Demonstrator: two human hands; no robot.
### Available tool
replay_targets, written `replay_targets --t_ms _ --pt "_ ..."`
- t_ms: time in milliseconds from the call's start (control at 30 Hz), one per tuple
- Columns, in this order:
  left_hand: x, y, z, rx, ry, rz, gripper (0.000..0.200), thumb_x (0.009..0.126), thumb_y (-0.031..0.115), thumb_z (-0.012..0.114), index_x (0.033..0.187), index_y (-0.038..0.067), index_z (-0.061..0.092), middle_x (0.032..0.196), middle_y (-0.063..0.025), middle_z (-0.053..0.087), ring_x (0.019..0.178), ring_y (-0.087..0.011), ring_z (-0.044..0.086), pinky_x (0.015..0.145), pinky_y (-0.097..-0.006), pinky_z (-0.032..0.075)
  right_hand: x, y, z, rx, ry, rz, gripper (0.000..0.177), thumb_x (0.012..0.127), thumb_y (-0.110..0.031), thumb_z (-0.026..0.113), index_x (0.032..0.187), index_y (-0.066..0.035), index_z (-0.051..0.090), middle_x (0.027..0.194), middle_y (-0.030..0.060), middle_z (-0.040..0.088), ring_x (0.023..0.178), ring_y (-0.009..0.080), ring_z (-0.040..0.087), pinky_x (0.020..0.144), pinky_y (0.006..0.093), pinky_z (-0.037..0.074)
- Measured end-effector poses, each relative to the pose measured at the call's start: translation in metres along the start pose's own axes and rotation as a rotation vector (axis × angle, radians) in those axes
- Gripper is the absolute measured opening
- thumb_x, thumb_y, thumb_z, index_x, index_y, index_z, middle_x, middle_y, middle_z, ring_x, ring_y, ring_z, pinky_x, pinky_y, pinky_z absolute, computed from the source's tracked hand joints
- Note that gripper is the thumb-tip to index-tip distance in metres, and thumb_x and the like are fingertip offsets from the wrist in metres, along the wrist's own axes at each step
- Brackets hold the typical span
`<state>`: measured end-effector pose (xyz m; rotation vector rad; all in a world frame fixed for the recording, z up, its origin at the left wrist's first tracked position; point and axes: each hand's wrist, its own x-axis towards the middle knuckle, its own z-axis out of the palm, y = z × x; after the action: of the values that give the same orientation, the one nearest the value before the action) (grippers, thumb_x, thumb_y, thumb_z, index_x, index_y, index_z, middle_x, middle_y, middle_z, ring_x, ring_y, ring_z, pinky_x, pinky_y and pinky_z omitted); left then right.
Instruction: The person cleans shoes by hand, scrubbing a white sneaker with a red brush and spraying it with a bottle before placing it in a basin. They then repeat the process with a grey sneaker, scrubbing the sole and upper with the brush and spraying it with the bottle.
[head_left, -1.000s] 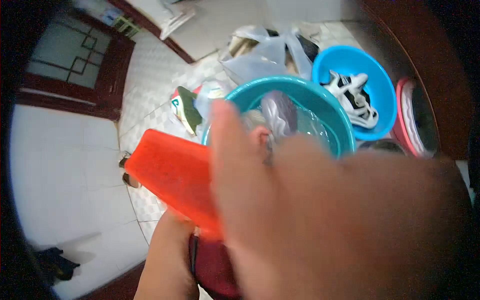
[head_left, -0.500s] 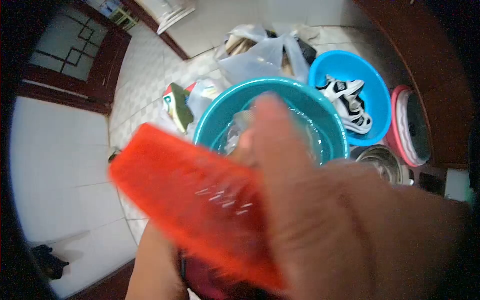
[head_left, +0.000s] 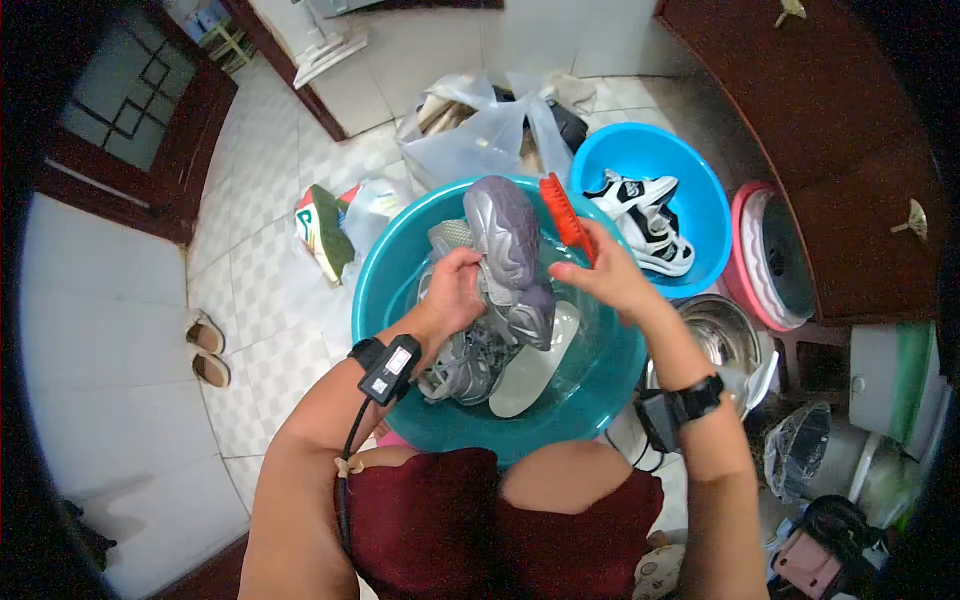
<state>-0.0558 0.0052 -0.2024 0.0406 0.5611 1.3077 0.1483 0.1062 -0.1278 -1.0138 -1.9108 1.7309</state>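
My left hand [head_left: 455,292] grips a grey sneaker [head_left: 503,235], its sole turned up toward me, above a teal basin [head_left: 375,280] of water. In my right hand [head_left: 610,272] is a red scrub brush [head_left: 566,215], held upright just right of the sneaker, with a small gap between them. Below, a second grey shoe [head_left: 465,365] with laces sits in the basin. A pale insole [head_left: 537,365] lies beside it in the water.
To the right, a blue basin [head_left: 715,240] holds black-and-white sneakers [head_left: 655,225]. Beyond are a pink basin [head_left: 742,260] and a metal pot [head_left: 720,330]. Plastic bags [head_left: 480,140] stand behind. A green-and-white shoe [head_left: 323,235] and beige slippers [head_left: 207,345] are on the left floor.
The red brush and the hand near the camera have moved down and away to the basin. The grey sneaker, earlier mostly hidden, now shows in my left hand.
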Motion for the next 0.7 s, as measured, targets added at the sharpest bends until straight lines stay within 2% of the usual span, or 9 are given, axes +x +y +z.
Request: replay_targets --t_ms 100,133,233,267,367,400,467,533,700 --pt "0.001 0.009 0.017 0.100 -0.056 -0.025 0.051 0.079 0.024 0.044 0.123 -0.002 0.047 0.122 -0.0158 0.056 0.111 -0.0311 0.054 0.101 -0.0466 0.036 0.006 0.011 0.012 0.079 -0.003 -0.044 0.092 0.066 -0.023 0.082 0.138 -0.001 0.029 0.133 0.0110 0.042 0.120 0.0227 0.044 0.104 0.0328 0.031" --pt "0.002 0.014 0.024 0.128 -0.063 -0.069 0.050 0.079 0.024 0.044 0.122 -0.001 0.049 0.119 -0.0145 0.058 0.107 -0.0298 0.056 0.099 -0.0448 0.039 0.013 0.023 0.011 0.096 -0.018 -0.107 0.096 0.065 -0.022 0.082 0.140 -0.008 0.024 0.131 0.0092 0.041 0.103 0.0199 0.052 0.087 0.0312 0.045" --pt "-0.002 0.032 0.056 0.362 -0.008 -0.076 0.047 0.078 0.023 0.043 0.119 0.001 0.051 0.115 -0.0126 0.060 0.107 -0.0277 0.057 0.098 -0.0439 0.039 0.004 -0.008 0.006 0.384 -0.015 0.106 0.094 0.066 -0.019 0.081 0.140 -0.017 0.024 0.121 0.0070 0.045 0.080 0.0121 0.053 0.058 0.0244 0.046" --pt "-0.004 0.039 0.069 0.414 -0.058 -0.092 0.043 0.078 0.022 0.044 0.115 0.003 0.055 0.110 -0.0104 0.062 0.103 -0.0247 0.058 0.095 -0.0431 0.041 0.004 -0.013 0.011 0.504 0.017 0.064 0.092 0.065 -0.016 0.081 0.138 -0.021 0.025 0.110 0.0043 0.047 0.066 0.0064 0.046 0.043 0.0195 0.035" --pt "-0.014 0.056 0.106 0.679 0.076 -0.177 0.039 0.077 0.020 0.045 0.109 0.003 0.058 0.106 -0.0088 0.063 0.098 -0.0225 0.058 0.091 -0.0388 0.043 -0.009 -0.033 0.013 0.509 0.119 -0.010 0.098 0.061 -0.015 0.083 0.138 -0.017 0.023 0.112 0.0014 0.051 0.072 0.0085 0.051 0.044 0.0203 0.034" --pt "-0.010 0.058 0.109 0.735 0.042 -0.132 0.035 0.075 0.019 0.047 0.103 0.003 0.060 0.101 -0.0087 0.063 0.094 -0.0214 0.058 0.086 -0.0345 0.044 -0.012 -0.038 0.012 0.500 0.144 -0.014 0.100 0.060 -0.012 0.084 0.138 -0.013 0.022 0.120 0.0049 0.048 0.089 0.0142 0.054 0.060 0.0253 0.046" --pt "-0.005 0.064 0.111 0.949 0.058 -0.152 0.032 0.075 0.018 0.046 0.099 0.003 0.061 0.098 -0.0091 0.063 0.091 -0.0217 0.058 0.085 -0.0343 0.045 -0.015 -0.042 0.010 0.446 0.174 -0.132 0.102 0.058 -0.010 0.084 0.138 -0.010 0.022 0.125 0.0070 0.045 0.103 0.0189 0.051 0.080 0.0319 0.045" --pt "0.009 0.065 0.096 1.030 0.145 -0.138 0.029 0.073 0.015 0.044 0.092 0.001 0.061 0.091 -0.0111 0.062 0.084 -0.0242 0.057 0.082 -0.0363 0.045 -0.018 -0.047 0.015 0.445 0.211 -0.255 0.104 0.055 -0.009 0.086 0.137 -0.006 0.022 0.131 0.0104 0.040 0.124 0.0253 0.039 0.106 0.0398 0.028" --pt "-0.031 0.051 0.168 0.746 0.273 0.079 0.032 0.073 0.015 0.041 0.093 -0.001 0.059 0.092 -0.0150 0.061 0.086 -0.0297 0.057 0.082 -0.0427 0.046 -0.014 -0.079 0.016 0.270 0.305 -0.244 0.100 0.055 -0.012 0.087 0.133 -0.001 0.026 0.128 0.0125 0.043 0.120 0.0260 0.043 0.102 0.0391 0.034"
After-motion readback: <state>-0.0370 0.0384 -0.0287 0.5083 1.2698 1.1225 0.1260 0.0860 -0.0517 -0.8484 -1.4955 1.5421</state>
